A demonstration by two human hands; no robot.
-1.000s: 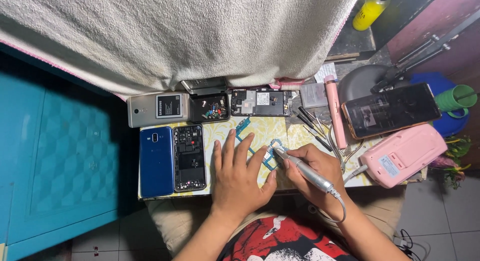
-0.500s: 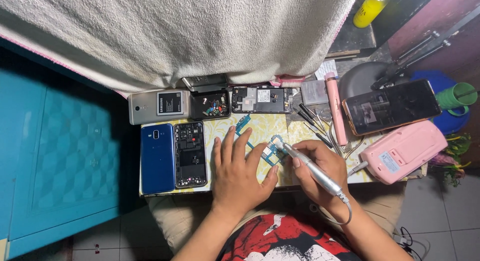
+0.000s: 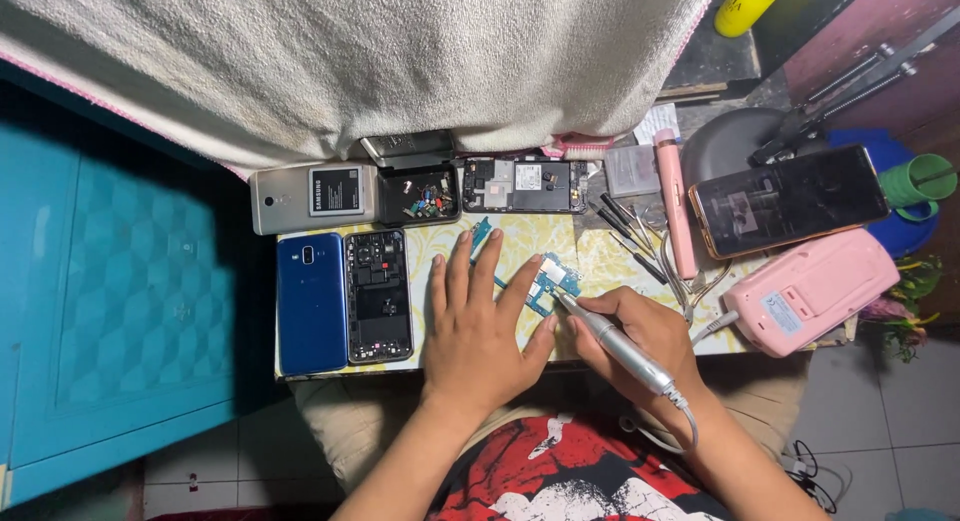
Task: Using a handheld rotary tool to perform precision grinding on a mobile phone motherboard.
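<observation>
Left hand [image 3: 480,331] lies flat on the yellow patterned mat [image 3: 600,266], fingers spread wide, pinning the small blue circuit board [image 3: 548,281] under the fingertips. Right hand [image 3: 640,336] is wrapped around a silver pen-shaped rotary tool [image 3: 615,343], cable trailing toward the body, tip touching the board's right edge. Board sits mid-mat, between the 2 hands. To the left: blue phone [image 3: 311,303] beside an opened phone frame [image 3: 379,296]. Pink device [image 3: 810,291] on the right, tweezers [image 3: 625,226] just above.
</observation>
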